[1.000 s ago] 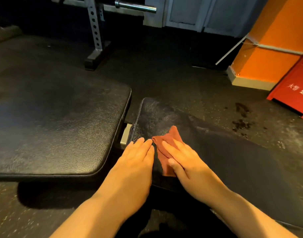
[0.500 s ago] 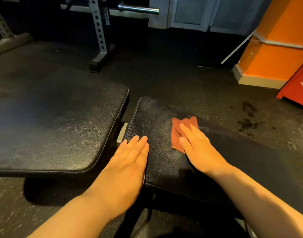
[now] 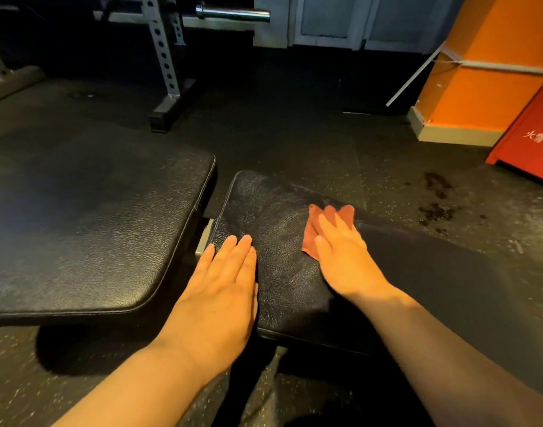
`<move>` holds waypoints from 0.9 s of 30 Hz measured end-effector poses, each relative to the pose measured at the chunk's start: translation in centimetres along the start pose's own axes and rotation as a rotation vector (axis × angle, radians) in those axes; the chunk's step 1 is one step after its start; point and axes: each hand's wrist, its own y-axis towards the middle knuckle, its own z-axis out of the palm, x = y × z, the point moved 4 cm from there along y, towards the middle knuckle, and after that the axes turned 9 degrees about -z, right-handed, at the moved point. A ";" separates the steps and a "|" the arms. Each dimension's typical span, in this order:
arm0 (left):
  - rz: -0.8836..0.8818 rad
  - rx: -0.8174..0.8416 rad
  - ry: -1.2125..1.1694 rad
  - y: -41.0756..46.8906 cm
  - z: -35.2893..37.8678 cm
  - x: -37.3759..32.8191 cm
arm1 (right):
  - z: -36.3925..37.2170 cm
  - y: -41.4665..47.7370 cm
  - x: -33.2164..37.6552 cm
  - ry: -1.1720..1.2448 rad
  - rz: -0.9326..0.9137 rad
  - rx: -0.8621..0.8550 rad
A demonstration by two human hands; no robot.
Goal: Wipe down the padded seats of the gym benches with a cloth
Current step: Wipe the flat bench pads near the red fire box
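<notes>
Two black padded bench pads lie side by side with a narrow gap between them. The seat pad runs from the middle off to the right. The wider pad fills the left. A small red-brown cloth lies flat on the seat pad. My right hand presses on the cloth with straight fingers and covers most of it. My left hand rests flat on the near left edge of the seat pad, fingers together and straight.
A grey perforated rack upright with a barbell end stands at the back. An orange pillar and a red cabinet are at the right. Dark wet spots mark the rubber floor beyond the seat pad.
My right hand has slid the cloth away from me and to the right across the seat pad. My left hand has stayed flat at the pad's near left edge.
</notes>
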 end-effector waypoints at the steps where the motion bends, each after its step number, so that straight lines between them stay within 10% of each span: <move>1: -0.008 -0.004 0.009 0.1 0.0 -0.1 | 0.6 0.3 1.2 -0.029 -0.027 0.023; 6: -0.009 -0.009 0.024 0.5 0.3 -0.5 | 1.7 -5.4 4.1 0.170 -0.286 0.040; 13: -0.040 -0.007 0.001 0.7 0.2 -0.6 | 1.4 -0.9 2.1 0.039 -0.059 -0.018; 19: 0.007 -0.032 0.032 -0.5 -0.5 0.0 | 1.5 -7.3 7.0 0.178 -0.404 -0.012; 27: -0.039 0.024 -0.087 -1.4 -0.3 1.3 | 2.4 -2.3 7.5 0.064 -0.176 -0.129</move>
